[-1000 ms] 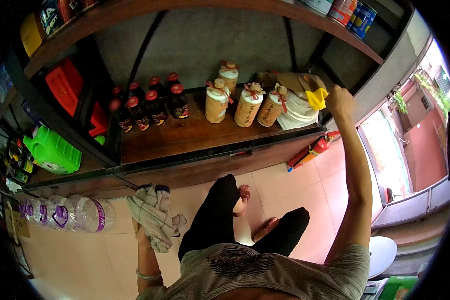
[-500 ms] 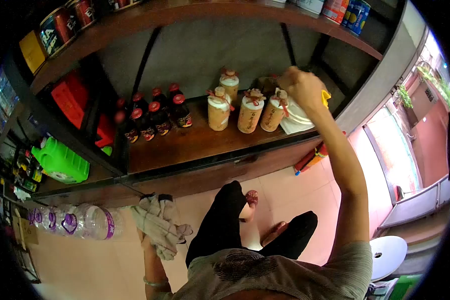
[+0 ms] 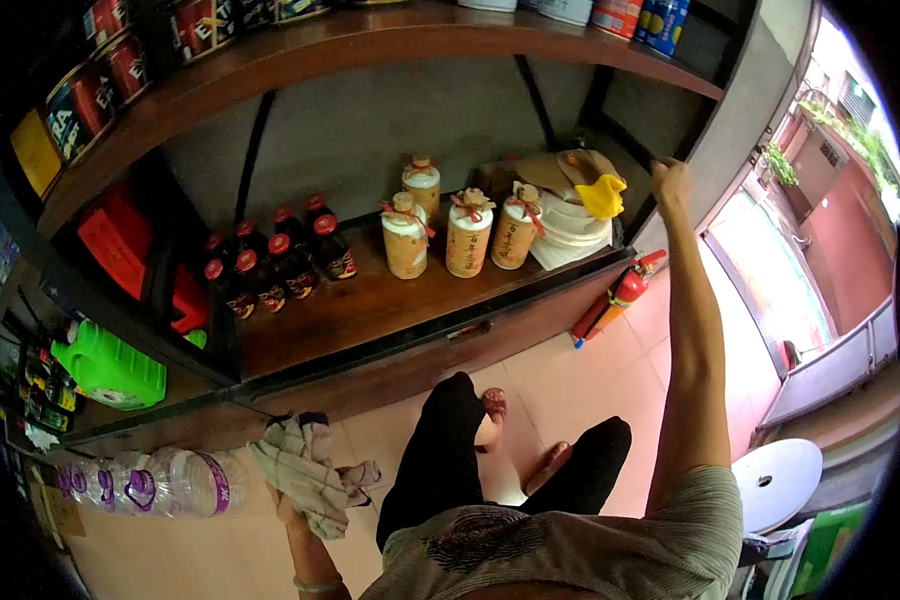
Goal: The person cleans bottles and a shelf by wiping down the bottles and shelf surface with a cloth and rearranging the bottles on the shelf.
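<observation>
My left hand (image 3: 288, 508) holds a crumpled grey checked cloth (image 3: 305, 470) low over the floor, in front of the lower shelf. My right hand (image 3: 670, 182) is raised at the shelf's right end, its fingers curled; whether anything small is in them is hidden. Near it a yellow cloth or glove (image 3: 601, 196) lies on a pile of white bags (image 3: 570, 235). To the left of the pile stand several cream bottles (image 3: 467, 240) with red ribbons. Farther left are several dark bottles (image 3: 290, 265) with red caps.
A red fire extinguisher (image 3: 615, 300) stands on the floor below the shelf's right end. Large clear bottles (image 3: 185, 482) lie at the left, below a green jug (image 3: 115, 365). Cans (image 3: 80, 110) line the upper shelf (image 3: 400, 40). A white round stool (image 3: 778, 485) is at the right.
My right hand moved left over the white bags, then back right to the shelf's end. My left hand still holds the cloth. The camera view has shifted.
</observation>
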The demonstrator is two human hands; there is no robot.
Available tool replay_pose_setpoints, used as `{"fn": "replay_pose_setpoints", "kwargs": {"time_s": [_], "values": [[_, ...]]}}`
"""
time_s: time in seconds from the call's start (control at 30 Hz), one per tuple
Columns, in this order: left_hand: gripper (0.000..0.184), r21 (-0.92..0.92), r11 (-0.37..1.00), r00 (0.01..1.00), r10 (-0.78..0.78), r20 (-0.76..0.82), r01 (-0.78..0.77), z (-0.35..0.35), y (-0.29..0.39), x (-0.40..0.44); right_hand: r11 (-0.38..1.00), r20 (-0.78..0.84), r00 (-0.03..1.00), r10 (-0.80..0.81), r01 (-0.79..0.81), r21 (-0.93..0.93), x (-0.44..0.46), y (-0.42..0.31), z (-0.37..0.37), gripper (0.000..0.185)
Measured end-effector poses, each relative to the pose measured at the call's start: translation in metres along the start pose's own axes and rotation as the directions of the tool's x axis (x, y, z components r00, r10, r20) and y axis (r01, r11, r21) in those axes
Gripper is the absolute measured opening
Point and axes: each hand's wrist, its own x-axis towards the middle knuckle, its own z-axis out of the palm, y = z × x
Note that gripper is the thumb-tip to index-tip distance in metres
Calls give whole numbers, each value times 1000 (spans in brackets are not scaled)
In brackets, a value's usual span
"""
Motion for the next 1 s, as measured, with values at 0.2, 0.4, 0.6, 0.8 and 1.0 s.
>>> {"fn": "replay_pose_setpoints", "kwargs": {"time_s": [0.2, 0.4, 0.6, 0.8, 1.0], "values": [[58, 52, 999, 999, 2, 48, -4, 17, 8, 5, 801, 195, 820, -538, 426, 420, -134, -73, -24, 22], [56, 117, 993, 995, 0, 100, -12, 38, 13, -1, 924, 157, 952, -262, 200, 325, -155, 23, -57, 30], [54, 198, 980, 987, -3, 161, -29, 65, 20, -4, 687, 56, 804, 592, -540, 487, -264, 218, -179, 20], [53, 344, 933, 964, 16, 265, -110, 105, 19, -7, 554, -21, 614, 789, -727, -405, -640, 387, -210, 23], [52, 510, 804, 887, 47, 460, -307, 166, 13, 42, 29, -127, 55, 990, -980, -197, -833, 307, -241, 19]]}}
